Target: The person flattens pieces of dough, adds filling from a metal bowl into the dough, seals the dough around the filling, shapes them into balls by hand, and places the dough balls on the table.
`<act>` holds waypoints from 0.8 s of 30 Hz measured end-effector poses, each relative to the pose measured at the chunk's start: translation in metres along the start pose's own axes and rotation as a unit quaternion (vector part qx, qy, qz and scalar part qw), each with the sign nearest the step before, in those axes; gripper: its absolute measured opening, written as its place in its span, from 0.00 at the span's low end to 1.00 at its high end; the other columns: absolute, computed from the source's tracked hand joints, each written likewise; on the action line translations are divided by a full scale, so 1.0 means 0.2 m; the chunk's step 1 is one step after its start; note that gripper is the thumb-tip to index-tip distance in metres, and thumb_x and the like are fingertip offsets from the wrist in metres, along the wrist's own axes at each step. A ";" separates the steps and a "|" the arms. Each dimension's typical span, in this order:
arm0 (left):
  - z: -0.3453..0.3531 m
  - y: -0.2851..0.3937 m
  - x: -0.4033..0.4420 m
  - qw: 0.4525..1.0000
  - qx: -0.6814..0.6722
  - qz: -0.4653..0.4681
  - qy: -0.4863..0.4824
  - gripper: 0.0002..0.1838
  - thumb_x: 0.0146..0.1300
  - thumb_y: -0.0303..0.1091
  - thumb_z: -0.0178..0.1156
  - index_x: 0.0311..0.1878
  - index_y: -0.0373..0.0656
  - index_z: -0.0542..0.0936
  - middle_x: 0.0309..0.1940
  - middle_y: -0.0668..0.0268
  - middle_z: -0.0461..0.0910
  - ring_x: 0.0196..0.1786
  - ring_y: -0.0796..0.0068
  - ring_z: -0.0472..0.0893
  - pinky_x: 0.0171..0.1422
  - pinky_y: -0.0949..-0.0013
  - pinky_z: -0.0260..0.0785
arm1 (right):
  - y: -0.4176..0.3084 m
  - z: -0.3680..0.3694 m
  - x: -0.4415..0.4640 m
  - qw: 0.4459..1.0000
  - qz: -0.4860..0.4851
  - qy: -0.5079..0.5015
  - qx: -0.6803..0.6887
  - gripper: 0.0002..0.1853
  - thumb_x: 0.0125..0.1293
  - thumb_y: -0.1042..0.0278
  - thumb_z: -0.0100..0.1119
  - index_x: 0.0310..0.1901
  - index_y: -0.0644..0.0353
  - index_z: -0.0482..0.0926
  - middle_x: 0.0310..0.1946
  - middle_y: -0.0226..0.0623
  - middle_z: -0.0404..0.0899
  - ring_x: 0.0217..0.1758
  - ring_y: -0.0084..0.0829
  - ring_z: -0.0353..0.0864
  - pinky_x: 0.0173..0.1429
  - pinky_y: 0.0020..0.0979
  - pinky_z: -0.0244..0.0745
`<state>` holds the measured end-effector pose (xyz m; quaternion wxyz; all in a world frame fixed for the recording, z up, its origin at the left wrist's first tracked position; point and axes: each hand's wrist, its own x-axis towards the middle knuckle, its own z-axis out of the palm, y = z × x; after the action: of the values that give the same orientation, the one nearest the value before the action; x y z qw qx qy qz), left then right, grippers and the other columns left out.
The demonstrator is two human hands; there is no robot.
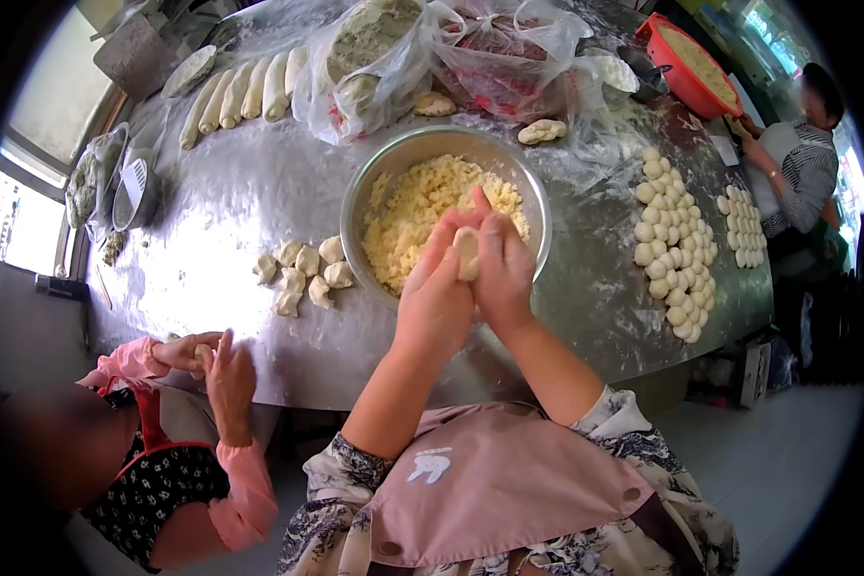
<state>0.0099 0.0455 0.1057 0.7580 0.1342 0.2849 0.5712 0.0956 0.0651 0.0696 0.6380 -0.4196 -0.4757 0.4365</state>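
Over the near side of a metal bowl (359, 245), my left hand (434, 300) and my right hand (506, 274) are closed together around a small piece of dough (467, 253). The dough is pale and rounded, and shows between my fingers and thumbs. Crumbly yellow filling (422, 197) fills much of the bowl beneath. Just left of the bowl, several torn dough pieces (307, 260) lie on the metal table (211, 206). My palms and part of the dough are hidden.
Dough rolls (253, 88) and plastic bags (497, 62) lie at the back. Many dough balls (675, 245) cover the right side, near a red basin (693, 67). A co-worker's hands (223, 379) hold dough at the left; another person (799, 173) is at the far right.
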 end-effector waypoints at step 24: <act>-0.19 -0.01 0.10 0.968 0.229 0.086 -0.057 0.53 0.63 0.78 0.24 0.78 0.43 0.47 0.80 0.62 0.39 0.80 0.61 0.45 0.80 0.59 0.38 | -0.12 -0.01 -0.02 0.964 -0.084 -0.068 -0.241 0.15 0.74 0.63 0.50 0.53 0.66 0.75 0.52 0.52 0.79 0.54 0.44 0.79 0.57 0.37 0.72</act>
<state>-0.0070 0.0582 0.0687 0.6702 0.3602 0.3522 0.5450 0.1003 0.0542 0.0906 0.5188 -0.4887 -0.6428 0.2809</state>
